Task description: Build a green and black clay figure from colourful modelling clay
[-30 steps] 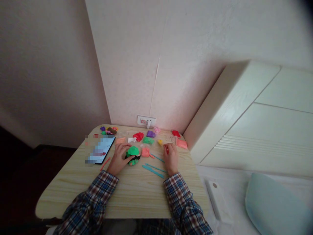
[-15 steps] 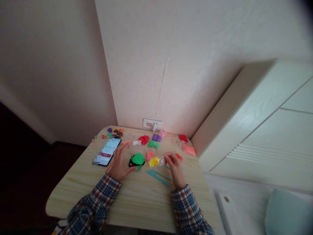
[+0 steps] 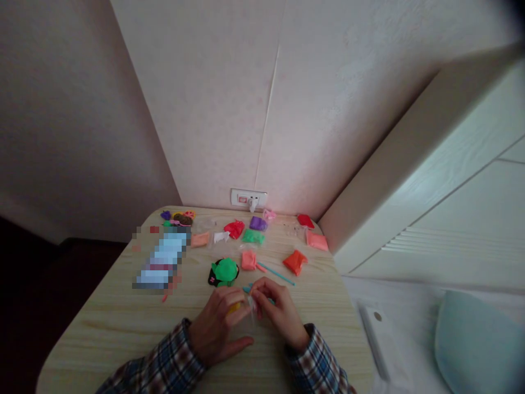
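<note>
Bag, yellow: one, clear film about a yellow lump; located between the hands, over the near part of the counter. Whether its mouth is open: cannot tell.

Left hand: fingers curled about the yellow part, thumb spread well away. Risk: with no thumb bracing it, the bag may roll or slip out if pulled; hard squeezing could press the lump against the film and split it.

Right hand: fingertips pinched narrow on the film. Risk: thin, slick film may slide from the pinch or tear suddenly, jerking the hands apart.

Figure, green and black: one, just beyond the left knuckles. Risk: a forward jerk could knock or dent it, if soft.

Tool, blue: tip visible, remainder mostly hidden by the hands. Risk: may be nudged unseen.

Stick, blue: one, lying beyond the right hand. Risk: could roll if brushed.
</note>
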Motion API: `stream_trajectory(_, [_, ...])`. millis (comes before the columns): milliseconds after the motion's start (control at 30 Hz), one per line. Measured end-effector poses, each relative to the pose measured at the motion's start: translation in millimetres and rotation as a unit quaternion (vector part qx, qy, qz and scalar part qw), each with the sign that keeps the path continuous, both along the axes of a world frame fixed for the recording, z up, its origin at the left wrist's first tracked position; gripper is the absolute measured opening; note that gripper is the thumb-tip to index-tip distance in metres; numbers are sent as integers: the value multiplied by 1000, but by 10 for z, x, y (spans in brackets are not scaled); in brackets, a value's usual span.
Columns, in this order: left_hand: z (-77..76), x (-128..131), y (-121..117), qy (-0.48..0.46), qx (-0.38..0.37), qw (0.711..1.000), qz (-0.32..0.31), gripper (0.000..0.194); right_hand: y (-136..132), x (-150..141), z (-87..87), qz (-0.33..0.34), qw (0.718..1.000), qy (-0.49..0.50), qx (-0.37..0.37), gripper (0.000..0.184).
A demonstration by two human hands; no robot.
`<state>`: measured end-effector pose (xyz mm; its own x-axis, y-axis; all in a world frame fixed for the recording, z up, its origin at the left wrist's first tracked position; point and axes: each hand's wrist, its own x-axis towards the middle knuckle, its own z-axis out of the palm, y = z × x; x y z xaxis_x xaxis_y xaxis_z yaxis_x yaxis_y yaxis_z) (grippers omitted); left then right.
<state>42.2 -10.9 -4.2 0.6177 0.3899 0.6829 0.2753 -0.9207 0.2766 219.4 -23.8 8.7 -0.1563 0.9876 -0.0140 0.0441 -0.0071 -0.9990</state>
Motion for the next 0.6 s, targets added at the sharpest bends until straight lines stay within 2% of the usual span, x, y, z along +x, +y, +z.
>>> stream_trajectory(133, [-13, -18, 20, 29, -88, 995, 28, 48, -1, -4, -6, -1, 999, 36, -22, 25])
stream_trajectory(367, [40, 49, -31, 140, -123, 982, 23, 69, 23, 22, -25, 9, 993, 87, -73, 26])
stream_trajectory(467, [49, 72, -35, 173, -143, 974, 27, 71, 39, 35, -38, -3, 994, 79, -81, 26])
stream_trajectory(600, [15, 72, -39, 178, -149, 973, 19, 63, 38, 69, -38, -25, 998, 14, -63, 23])
